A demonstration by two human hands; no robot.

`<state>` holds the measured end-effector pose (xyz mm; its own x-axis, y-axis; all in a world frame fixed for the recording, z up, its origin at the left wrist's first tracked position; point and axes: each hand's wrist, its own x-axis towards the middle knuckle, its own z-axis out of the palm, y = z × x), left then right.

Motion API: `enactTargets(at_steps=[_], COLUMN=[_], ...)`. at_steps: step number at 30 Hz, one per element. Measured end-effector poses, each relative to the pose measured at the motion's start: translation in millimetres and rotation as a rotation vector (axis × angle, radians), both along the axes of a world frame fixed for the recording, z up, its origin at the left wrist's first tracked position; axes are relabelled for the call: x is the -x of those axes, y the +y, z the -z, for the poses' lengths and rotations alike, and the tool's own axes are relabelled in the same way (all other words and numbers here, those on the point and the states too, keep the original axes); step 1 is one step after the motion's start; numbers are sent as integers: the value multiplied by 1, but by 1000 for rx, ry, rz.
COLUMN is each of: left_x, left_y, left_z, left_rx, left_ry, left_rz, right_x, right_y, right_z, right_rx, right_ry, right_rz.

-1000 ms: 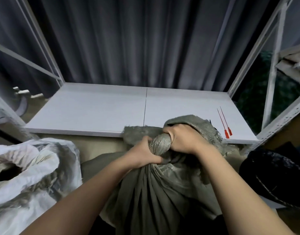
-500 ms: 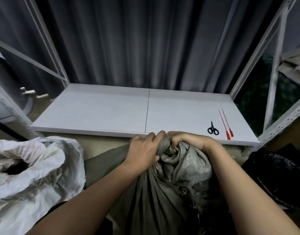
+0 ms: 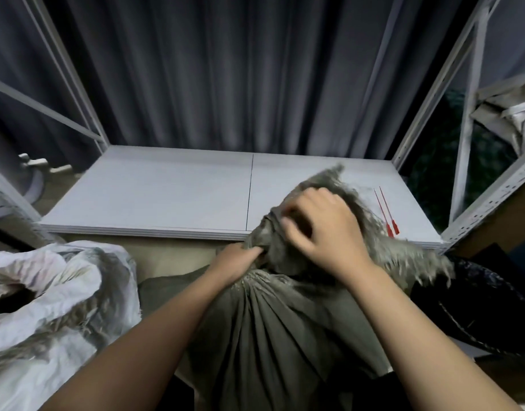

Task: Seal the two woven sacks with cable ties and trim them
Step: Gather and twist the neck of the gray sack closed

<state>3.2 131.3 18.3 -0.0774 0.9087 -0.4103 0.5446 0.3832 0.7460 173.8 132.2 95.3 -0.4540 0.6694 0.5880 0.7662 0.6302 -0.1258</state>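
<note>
A grey-green woven sack [image 3: 279, 327] stands in front of me with its mouth gathered into a neck. My left hand [image 3: 237, 262] grips that neck from the left. My right hand [image 3: 323, 232] lies over the frayed top of the sack with curled fingers holding the bunched cloth; it is blurred. A white woven sack [image 3: 48, 298] sits open at the left. Two red cable ties [image 3: 387, 213] lie on the shelf board to the right of my right hand. The scissors are hidden behind the sack top.
A white shelf board [image 3: 166, 197] spans the middle, framed by metal rack uprights [image 3: 463, 143]. Dark curtains hang behind. A black bag [image 3: 477, 304] sits at the right, and folded sacks [image 3: 510, 114] lie on a shelf at the upper right.
The sack top has swung up and to the right, now covering the scissors. My right hand moved up over the frayed top; my left hand stays on the neck.
</note>
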Motion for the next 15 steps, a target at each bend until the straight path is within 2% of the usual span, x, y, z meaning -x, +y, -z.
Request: enactTargets(at_steps=[2,6,8,12,15], left_x=[3,8,7,1,1], left_y=[5,14,13,2,-5], left_z=[9,39,41,22,8], left_rx=[39,164,236,172,93], left_ry=[-177,-462,-517,-393,-234], left_rz=[-107,-100,-44,74,100], right_x=[7,13,10,-9,-23], right_y=[-6,-6,-1,17,24], right_z=[9,37,50,54,40], right_rx=[-44,303,312,379,382], right_ry=[-189,-334,-368,-284,-83], right_rz=[-23,242,314,345,316])
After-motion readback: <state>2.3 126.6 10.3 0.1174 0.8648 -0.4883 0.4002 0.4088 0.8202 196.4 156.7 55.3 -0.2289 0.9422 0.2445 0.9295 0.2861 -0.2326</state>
